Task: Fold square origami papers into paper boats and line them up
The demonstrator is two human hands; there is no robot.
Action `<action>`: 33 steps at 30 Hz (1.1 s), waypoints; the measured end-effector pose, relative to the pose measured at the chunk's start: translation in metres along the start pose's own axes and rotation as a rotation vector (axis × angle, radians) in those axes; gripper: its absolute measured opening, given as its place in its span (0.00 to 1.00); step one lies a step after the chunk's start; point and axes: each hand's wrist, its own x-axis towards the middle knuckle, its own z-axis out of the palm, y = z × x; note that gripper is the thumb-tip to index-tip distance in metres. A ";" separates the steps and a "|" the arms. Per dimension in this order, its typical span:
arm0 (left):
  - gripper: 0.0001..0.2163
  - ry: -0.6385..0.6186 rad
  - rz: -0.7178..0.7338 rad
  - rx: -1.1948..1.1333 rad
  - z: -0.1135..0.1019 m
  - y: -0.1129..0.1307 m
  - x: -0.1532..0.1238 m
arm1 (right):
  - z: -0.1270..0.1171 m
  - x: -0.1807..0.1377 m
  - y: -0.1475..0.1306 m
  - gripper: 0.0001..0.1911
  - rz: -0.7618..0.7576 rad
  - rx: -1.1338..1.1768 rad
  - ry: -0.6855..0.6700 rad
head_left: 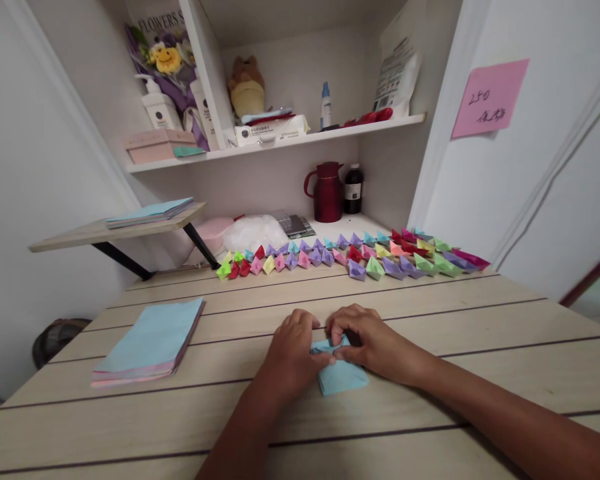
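Observation:
A light blue sheet of paper (341,377), partly folded, lies on the wooden table (430,333) in front of me. My left hand (293,353) presses its fingers down on the paper's left upper part. My right hand (367,340) pinches the paper's top edge with curled fingers. Both hands meet over the fold, so the paper's upper half is mostly hidden.
A stack of coloured paper sheets (153,343), blue on top, lies at the left. Several rows of small folded paper boats (350,257) run across the table's far side. Behind them stand a dark red jug (326,191) and a dark bottle (353,189). A small raised shelf (115,230) holds more paper.

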 end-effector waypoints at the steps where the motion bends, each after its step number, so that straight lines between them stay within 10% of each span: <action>1: 0.12 0.005 0.000 -0.002 0.001 0.001 0.001 | 0.000 0.000 0.000 0.05 -0.009 0.014 0.005; 12: 0.08 0.117 -0.130 -0.176 0.014 0.004 0.007 | -0.001 0.001 0.003 0.24 0.136 0.439 0.088; 21: 0.07 0.199 -0.189 -0.634 0.014 0.013 0.011 | -0.018 -0.001 -0.010 0.21 0.089 0.617 0.264; 28: 0.16 0.275 -0.342 -1.077 0.013 0.012 0.014 | -0.009 0.006 -0.008 0.38 0.137 0.908 0.267; 33: 0.19 0.276 -0.310 -1.114 0.023 0.007 0.015 | -0.006 0.007 -0.012 0.25 0.161 1.040 0.209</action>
